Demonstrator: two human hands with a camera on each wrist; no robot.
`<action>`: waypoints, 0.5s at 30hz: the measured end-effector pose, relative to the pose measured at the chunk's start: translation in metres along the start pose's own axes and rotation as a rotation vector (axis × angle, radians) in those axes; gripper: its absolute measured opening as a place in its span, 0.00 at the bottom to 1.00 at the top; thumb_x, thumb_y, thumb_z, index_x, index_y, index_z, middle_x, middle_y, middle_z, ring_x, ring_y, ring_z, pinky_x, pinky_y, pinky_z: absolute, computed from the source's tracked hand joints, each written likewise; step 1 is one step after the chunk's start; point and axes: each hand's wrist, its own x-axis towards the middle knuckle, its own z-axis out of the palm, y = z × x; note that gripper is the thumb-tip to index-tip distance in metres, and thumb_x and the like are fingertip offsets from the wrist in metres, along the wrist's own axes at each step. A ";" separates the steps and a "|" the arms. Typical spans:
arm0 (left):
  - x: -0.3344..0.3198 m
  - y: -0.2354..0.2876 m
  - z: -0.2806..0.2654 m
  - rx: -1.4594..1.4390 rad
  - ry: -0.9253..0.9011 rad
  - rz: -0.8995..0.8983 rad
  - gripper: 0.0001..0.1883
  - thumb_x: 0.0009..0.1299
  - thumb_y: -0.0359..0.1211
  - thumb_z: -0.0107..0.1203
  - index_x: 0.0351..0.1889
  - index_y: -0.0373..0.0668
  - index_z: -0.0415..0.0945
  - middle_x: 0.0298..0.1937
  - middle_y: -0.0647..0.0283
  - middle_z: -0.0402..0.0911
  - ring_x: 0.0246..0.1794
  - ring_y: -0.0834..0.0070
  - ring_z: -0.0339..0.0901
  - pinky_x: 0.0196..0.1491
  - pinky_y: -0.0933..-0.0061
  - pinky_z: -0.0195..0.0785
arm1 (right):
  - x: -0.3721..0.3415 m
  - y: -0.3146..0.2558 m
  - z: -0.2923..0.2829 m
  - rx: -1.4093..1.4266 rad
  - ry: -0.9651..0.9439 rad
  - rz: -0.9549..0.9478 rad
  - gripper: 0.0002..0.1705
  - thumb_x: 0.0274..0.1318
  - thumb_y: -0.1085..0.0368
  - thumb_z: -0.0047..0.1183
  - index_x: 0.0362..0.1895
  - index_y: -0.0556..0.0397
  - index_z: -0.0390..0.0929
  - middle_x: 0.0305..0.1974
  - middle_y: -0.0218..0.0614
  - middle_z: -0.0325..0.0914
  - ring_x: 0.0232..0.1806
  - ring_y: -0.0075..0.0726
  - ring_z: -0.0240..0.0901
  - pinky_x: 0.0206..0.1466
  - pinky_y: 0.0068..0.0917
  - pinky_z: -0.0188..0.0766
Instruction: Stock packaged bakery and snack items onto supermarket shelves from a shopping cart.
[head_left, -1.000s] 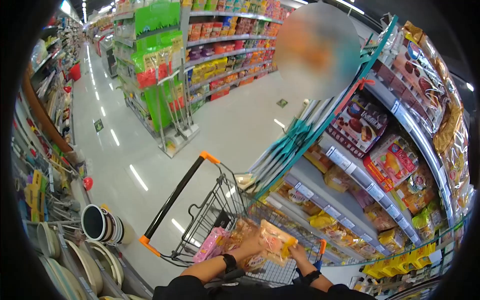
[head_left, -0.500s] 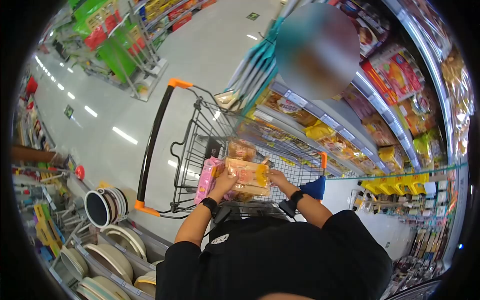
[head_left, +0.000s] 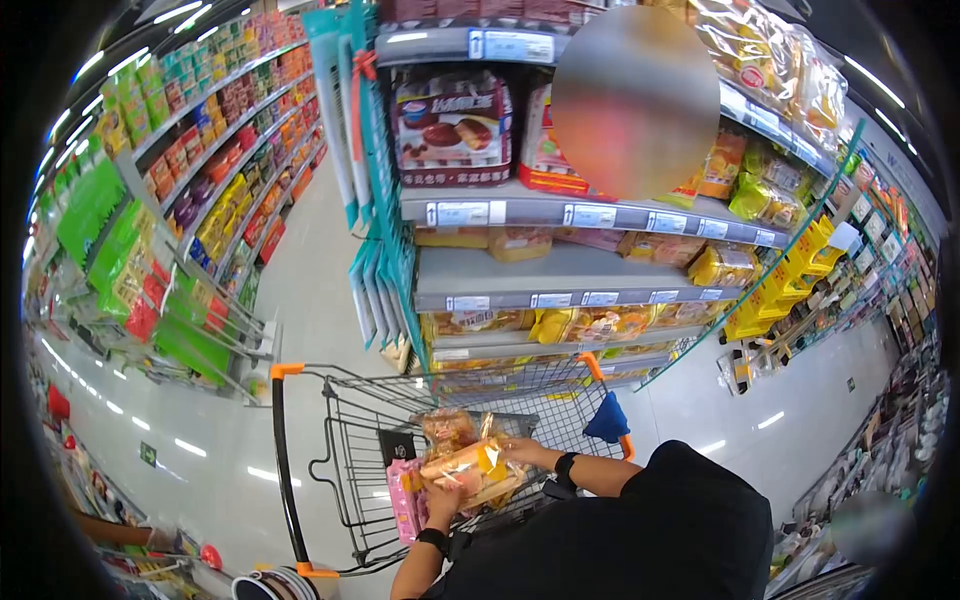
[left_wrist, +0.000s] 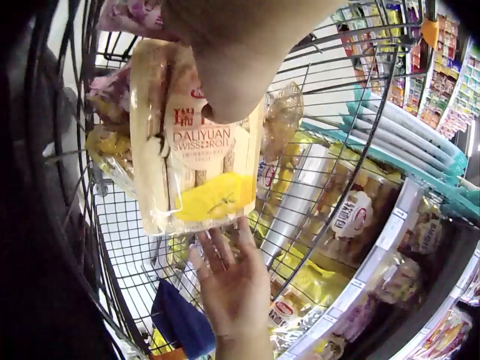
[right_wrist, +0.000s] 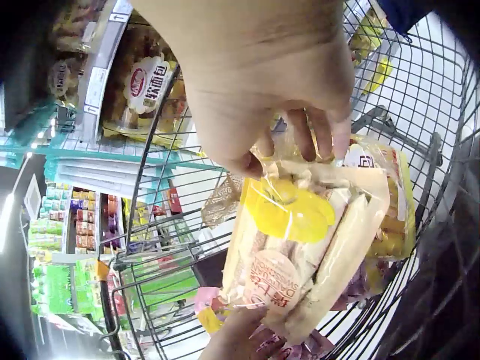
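Both hands hold a clear-wrapped package of Swiss rolls (head_left: 463, 468) over the shopping cart; its label reads "Daliyuan Swiss Roll" in the left wrist view. My left hand (head_left: 443, 503) grips one end, its thumb (left_wrist: 229, 109) lying across the printed front. At the opposite end, beside the yellow fruit print, my right hand (right_wrist: 270, 90) pinches the wrapper's edge between thumb and fingers. A pink package (head_left: 405, 498) lies in the cart next to the left hand. Behind the Swiss rolls sits a bag of brown baked goods (head_left: 447, 428). Another yellow-edged package (right_wrist: 401, 195) is partly hidden under them.
The wire cart (head_left: 350, 490) has a black handle (head_left: 287, 470) on the left and a blue cloth-like piece (head_left: 607, 420) at its right end. Beyond it stands a shelf (head_left: 540, 275) of packaged breads. Teal-tipped poles (head_left: 370, 285) hang at the shelf's left side.
The head view has swung round to face the bread shelf. The Swiss roll package stays in both hands over the cart and now lies more slanted in view.
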 end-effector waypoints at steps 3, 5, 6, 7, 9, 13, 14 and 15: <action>0.013 -0.001 0.031 0.198 0.421 0.315 0.54 0.52 0.49 0.55 0.65 0.35 0.29 0.66 0.40 0.41 0.65 0.46 0.45 0.63 0.52 0.42 | 0.000 0.009 -0.021 -0.110 -0.004 -0.155 0.32 0.46 0.47 0.50 0.57 0.43 0.65 0.40 0.39 0.76 0.37 0.36 0.73 0.42 0.26 0.69; -0.010 0.033 0.034 0.288 0.185 0.148 0.53 0.49 0.45 0.55 0.65 0.34 0.32 0.67 0.42 0.31 0.67 0.42 0.32 0.65 0.49 0.32 | -0.003 0.016 -0.043 -0.227 0.084 -0.309 0.30 0.48 0.52 0.50 0.58 0.41 0.63 0.42 0.40 0.75 0.42 0.39 0.73 0.46 0.29 0.68; -0.013 0.039 0.044 0.387 0.198 0.196 0.52 0.49 0.44 0.55 0.65 0.33 0.33 0.67 0.40 0.32 0.66 0.41 0.32 0.64 0.48 0.33 | -0.006 0.017 -0.059 -0.172 0.057 -0.289 0.30 0.49 0.52 0.50 0.59 0.40 0.62 0.43 0.40 0.75 0.43 0.37 0.73 0.47 0.30 0.68; -0.012 0.044 0.052 0.483 0.215 0.246 0.52 0.49 0.43 0.54 0.65 0.33 0.33 0.67 0.39 0.33 0.66 0.40 0.33 0.64 0.47 0.33 | -0.009 0.018 -0.076 -0.119 0.029 -0.274 0.31 0.49 0.53 0.51 0.59 0.39 0.61 0.43 0.39 0.75 0.43 0.36 0.73 0.47 0.30 0.68; -0.010 0.063 0.070 0.485 0.119 0.452 0.50 0.49 0.43 0.54 0.66 0.37 0.35 0.67 0.39 0.31 0.67 0.42 0.30 0.64 0.46 0.32 | -0.029 0.014 -0.113 -0.073 0.157 -0.353 0.30 0.49 0.54 0.50 0.59 0.40 0.62 0.42 0.38 0.75 0.44 0.36 0.73 0.47 0.30 0.68; -0.023 0.154 0.111 0.611 0.043 0.908 0.49 0.53 0.43 0.55 0.66 0.34 0.35 0.67 0.40 0.30 0.67 0.44 0.29 0.63 0.45 0.32 | -0.078 0.024 -0.231 -0.102 0.464 -0.450 0.26 0.51 0.57 0.49 0.56 0.46 0.64 0.43 0.40 0.74 0.43 0.38 0.73 0.47 0.31 0.68; -0.035 0.191 0.118 0.553 0.023 0.986 0.48 0.54 0.43 0.55 0.65 0.33 0.36 0.67 0.39 0.31 0.67 0.43 0.31 0.64 0.46 0.31 | -0.101 0.018 -0.270 -0.135 0.539 -0.378 0.25 0.51 0.59 0.49 0.55 0.49 0.65 0.44 0.41 0.74 0.43 0.38 0.73 0.47 0.30 0.68; -0.044 0.225 0.125 0.502 0.004 1.062 0.48 0.55 0.42 0.55 0.65 0.33 0.36 0.67 0.38 0.32 0.67 0.43 0.32 0.64 0.46 0.31 | -0.105 0.033 -0.303 -0.065 0.686 -0.458 0.23 0.52 0.60 0.48 0.53 0.51 0.66 0.43 0.41 0.74 0.44 0.38 0.72 0.47 0.30 0.68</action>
